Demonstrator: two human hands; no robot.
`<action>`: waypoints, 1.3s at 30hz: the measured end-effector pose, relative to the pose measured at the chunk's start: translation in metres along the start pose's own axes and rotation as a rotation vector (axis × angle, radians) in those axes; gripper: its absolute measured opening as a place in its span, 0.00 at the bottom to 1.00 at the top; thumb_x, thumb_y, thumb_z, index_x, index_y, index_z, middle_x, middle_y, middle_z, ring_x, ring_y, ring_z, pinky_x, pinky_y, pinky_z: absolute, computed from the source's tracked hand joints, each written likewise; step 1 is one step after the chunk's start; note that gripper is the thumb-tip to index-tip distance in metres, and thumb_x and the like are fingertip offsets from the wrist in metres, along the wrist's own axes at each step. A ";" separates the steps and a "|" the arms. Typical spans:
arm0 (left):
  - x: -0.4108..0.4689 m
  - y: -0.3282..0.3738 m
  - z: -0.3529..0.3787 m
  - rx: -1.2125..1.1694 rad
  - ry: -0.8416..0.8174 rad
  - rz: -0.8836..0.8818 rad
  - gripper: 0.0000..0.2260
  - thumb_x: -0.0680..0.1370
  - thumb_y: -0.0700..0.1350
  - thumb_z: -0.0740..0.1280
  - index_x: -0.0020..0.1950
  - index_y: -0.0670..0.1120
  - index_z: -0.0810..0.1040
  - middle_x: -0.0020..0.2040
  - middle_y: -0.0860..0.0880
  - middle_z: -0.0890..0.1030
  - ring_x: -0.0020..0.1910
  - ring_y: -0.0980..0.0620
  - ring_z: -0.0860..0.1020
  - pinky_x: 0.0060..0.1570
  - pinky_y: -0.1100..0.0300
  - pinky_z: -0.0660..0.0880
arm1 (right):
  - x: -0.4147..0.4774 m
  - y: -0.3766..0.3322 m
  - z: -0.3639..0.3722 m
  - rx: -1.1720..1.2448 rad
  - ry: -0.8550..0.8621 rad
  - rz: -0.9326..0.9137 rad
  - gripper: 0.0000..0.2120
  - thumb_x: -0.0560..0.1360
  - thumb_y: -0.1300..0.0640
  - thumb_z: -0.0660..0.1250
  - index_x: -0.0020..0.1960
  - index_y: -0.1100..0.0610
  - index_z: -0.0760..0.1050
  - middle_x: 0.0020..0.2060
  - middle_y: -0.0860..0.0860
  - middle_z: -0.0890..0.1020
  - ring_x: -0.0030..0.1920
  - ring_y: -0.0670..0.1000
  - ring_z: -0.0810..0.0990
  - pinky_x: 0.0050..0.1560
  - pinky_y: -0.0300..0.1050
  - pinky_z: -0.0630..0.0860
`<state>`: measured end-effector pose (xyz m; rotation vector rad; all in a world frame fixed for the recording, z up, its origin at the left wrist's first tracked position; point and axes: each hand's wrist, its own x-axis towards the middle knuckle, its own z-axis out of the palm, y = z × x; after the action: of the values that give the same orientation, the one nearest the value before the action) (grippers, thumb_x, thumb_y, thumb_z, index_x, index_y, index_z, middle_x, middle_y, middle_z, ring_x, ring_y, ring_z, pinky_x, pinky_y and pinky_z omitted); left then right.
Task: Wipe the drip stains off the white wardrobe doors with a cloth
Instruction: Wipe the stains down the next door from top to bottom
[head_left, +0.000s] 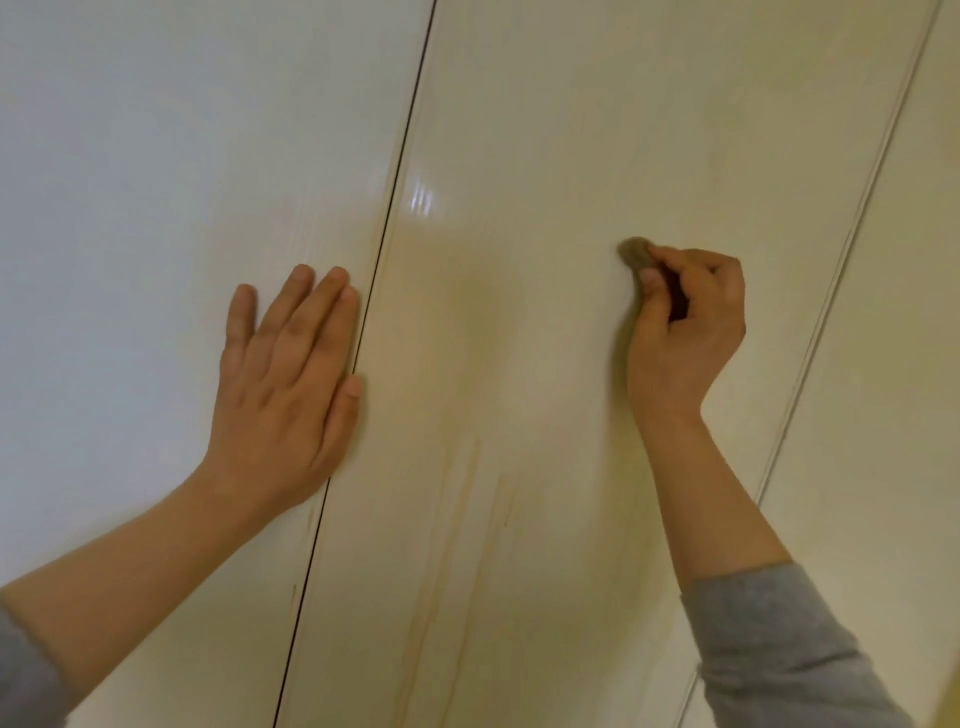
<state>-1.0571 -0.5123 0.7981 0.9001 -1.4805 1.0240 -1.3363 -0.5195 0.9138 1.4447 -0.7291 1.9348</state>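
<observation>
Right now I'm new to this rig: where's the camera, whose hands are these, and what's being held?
There is no machine here. A person works bare-handed, and the single picture comes from a camera worn on their head, facing white wardrobe doors. The left hand lies flat, fingers straight, on the left door, beside the dark gap between doors. The right hand pinches a small brownish cloth in its grip, against the middle door; the cloth looks blurred. Faint yellowish drip stains run down that door lower, between the arms, apart from the cloth.
</observation>
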 end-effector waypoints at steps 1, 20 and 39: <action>0.000 -0.001 0.001 0.007 0.006 0.010 0.25 0.82 0.46 0.52 0.75 0.33 0.64 0.75 0.36 0.65 0.76 0.36 0.61 0.69 0.29 0.57 | -0.006 0.001 0.001 0.002 0.007 -0.013 0.08 0.76 0.64 0.67 0.52 0.61 0.83 0.49 0.49 0.75 0.50 0.49 0.79 0.50 0.40 0.77; -0.003 0.003 0.004 0.075 0.020 0.021 0.26 0.82 0.48 0.54 0.75 0.33 0.64 0.76 0.35 0.64 0.76 0.35 0.60 0.73 0.32 0.53 | 0.015 0.042 -0.041 -0.123 0.032 0.126 0.09 0.76 0.60 0.67 0.54 0.60 0.82 0.51 0.54 0.78 0.47 0.36 0.75 0.52 0.31 0.73; -0.005 0.002 0.007 0.088 0.035 0.037 0.26 0.82 0.48 0.56 0.75 0.33 0.64 0.76 0.35 0.63 0.77 0.36 0.60 0.73 0.32 0.53 | 0.012 0.074 -0.067 -0.217 -0.008 0.123 0.08 0.77 0.62 0.65 0.53 0.63 0.79 0.51 0.59 0.78 0.50 0.44 0.74 0.52 0.27 0.68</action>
<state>-1.0611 -0.5183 0.7926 0.9145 -1.4368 1.1341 -1.4364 -0.5180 0.9030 1.3027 -1.0191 1.8740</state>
